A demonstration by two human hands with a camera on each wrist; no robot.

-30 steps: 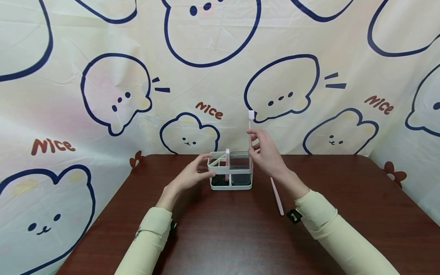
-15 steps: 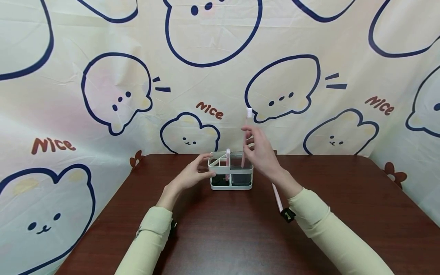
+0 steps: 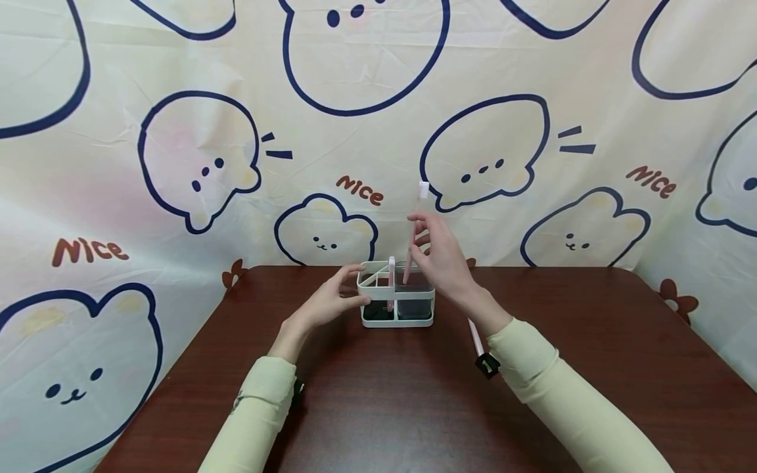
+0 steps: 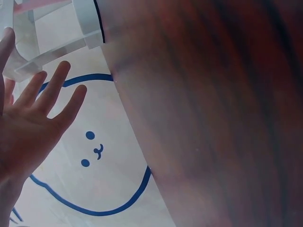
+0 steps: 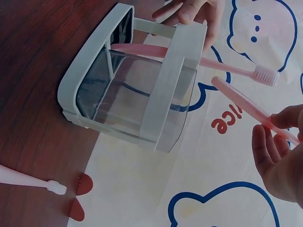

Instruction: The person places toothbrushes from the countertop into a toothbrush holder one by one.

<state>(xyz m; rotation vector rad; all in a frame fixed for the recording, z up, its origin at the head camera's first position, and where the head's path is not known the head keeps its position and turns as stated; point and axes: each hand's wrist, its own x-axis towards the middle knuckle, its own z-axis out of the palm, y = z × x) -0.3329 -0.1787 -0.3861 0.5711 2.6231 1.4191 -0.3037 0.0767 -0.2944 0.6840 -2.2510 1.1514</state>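
Observation:
A pale toothbrush holder [image 3: 397, 323] stands on the table, with a clear cup [image 5: 123, 101] in its right half. My left hand [image 3: 322, 302] holds the holder's left side, thumb at the front and fingers behind. A pink toothbrush [image 5: 241, 101], bristles up, is pinched between the thumb and fingers of my right hand [image 3: 440, 256]. Its handle end is over the holder's right half and looks apart from the rim in the right wrist view. Another pink toothbrush [image 5: 227, 68] stands in a left slot, head up. My right fingertips [image 5: 277, 120] are partly cut off there.
Under my right forearm, a third pink toothbrush [image 3: 476, 337] lies on the brown table [image 3: 378, 407], partly hidden by the wrist camera [image 3: 487, 365]. A cloth [image 3: 331, 151] printed with cartoon animals hangs behind the table's far edge.
My right hand has carried the toothbrush leftward, from the holder's right edge to over its right half, and the brush now tilts more. My left hand has stayed on the holder.

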